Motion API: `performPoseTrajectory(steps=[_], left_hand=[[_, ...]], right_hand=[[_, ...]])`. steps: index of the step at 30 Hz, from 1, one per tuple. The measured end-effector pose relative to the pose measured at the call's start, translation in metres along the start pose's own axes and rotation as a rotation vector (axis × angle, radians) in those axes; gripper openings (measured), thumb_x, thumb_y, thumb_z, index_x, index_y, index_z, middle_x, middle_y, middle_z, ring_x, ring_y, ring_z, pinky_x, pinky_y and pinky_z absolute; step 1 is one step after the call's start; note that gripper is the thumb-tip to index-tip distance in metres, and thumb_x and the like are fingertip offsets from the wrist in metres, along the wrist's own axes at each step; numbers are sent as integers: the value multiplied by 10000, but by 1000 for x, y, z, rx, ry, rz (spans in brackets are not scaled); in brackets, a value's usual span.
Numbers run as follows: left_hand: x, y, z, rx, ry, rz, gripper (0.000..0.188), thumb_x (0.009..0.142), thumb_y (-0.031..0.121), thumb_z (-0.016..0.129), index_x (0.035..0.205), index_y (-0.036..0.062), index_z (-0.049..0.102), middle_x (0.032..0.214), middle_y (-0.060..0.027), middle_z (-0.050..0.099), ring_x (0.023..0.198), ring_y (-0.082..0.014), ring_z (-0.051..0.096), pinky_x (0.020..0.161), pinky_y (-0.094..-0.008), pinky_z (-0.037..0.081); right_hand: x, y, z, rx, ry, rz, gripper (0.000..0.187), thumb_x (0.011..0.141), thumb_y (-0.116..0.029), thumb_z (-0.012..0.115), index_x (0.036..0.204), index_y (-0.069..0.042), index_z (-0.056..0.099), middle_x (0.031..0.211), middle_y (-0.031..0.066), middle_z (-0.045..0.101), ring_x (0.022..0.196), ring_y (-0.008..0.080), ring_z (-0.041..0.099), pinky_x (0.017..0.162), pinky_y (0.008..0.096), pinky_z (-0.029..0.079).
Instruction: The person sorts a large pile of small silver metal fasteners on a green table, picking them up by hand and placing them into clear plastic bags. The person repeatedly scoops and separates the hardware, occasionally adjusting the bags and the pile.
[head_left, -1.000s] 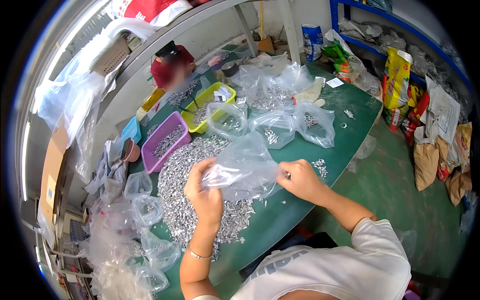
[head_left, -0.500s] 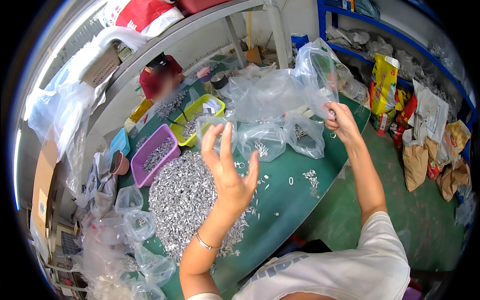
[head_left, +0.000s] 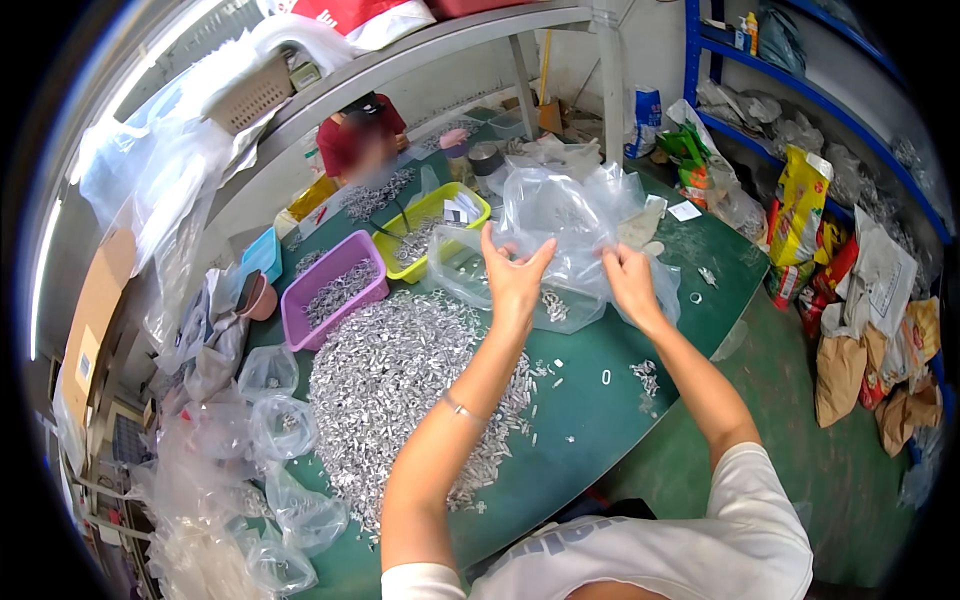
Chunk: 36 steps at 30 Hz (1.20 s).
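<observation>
The left hand [head_left: 516, 272], thumb and forefinger spread, now reaches the clear bag [head_left: 555, 208] just beyond it, so both hands work there together; the right hand [head_left: 630, 280] pinches the bag's near side.

And the left forearm [head_left: 435, 455] slants over the metal heap [head_left: 385, 390], left hand [head_left: 514, 285] past its upper-right edge, thumb and forefinger wide, other fingers hard to make out! Right hand [head_left: 631, 282], farther right of the heap, fingers pinched.
</observation>
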<state>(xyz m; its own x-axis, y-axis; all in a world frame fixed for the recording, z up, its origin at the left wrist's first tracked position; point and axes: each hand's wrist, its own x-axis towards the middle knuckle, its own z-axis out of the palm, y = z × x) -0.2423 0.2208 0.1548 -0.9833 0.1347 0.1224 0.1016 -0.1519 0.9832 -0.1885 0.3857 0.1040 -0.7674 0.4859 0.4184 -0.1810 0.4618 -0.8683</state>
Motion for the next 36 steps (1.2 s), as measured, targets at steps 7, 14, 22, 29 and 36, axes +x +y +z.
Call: performPoseTrajectory(steps=[7,14,22,29,36], left_hand=[[28,-28,-10,-59,-63,224,572,815,-152,508,1336,37,368,947,-87,597,840,-166,625,764,-296,525],[41,6,-25,-338,-428,95,453,785,-152,431,1207,-12,519,837,-89,623,790,-193,641,802,-327,540],[-24,36,-86,672,155,779,471,698,66,795,1129,56,604,1145,-148,593,1102,-313,573,934,-386,466],[-107,68,-184,700,352,643,234,737,-122,608,933,-3,656,978,-137,643,913,-304,644,810,-345,498],[-242,79,-251,710,807,566,168,818,-75,590,959,12,620,1155,-116,542,1114,-229,542,943,-329,444]], right_hand=[[-7,-34,-16,-432,61,-28,347,806,-299,734,922,15,645,612,209,590,606,387,608,593,443,468],[12,-38,-41,-56,-158,55,547,780,-339,791,1147,33,632,721,37,624,678,114,565,609,297,468],[-27,-73,-9,14,-354,-92,216,887,-152,672,913,62,697,719,15,644,690,64,533,633,231,424],[-56,-105,55,239,-611,-273,153,861,-75,675,908,69,694,743,45,671,692,64,549,638,233,433],[-103,-165,132,352,-1031,-568,242,764,-57,741,990,23,711,671,52,616,605,91,528,580,255,417]])
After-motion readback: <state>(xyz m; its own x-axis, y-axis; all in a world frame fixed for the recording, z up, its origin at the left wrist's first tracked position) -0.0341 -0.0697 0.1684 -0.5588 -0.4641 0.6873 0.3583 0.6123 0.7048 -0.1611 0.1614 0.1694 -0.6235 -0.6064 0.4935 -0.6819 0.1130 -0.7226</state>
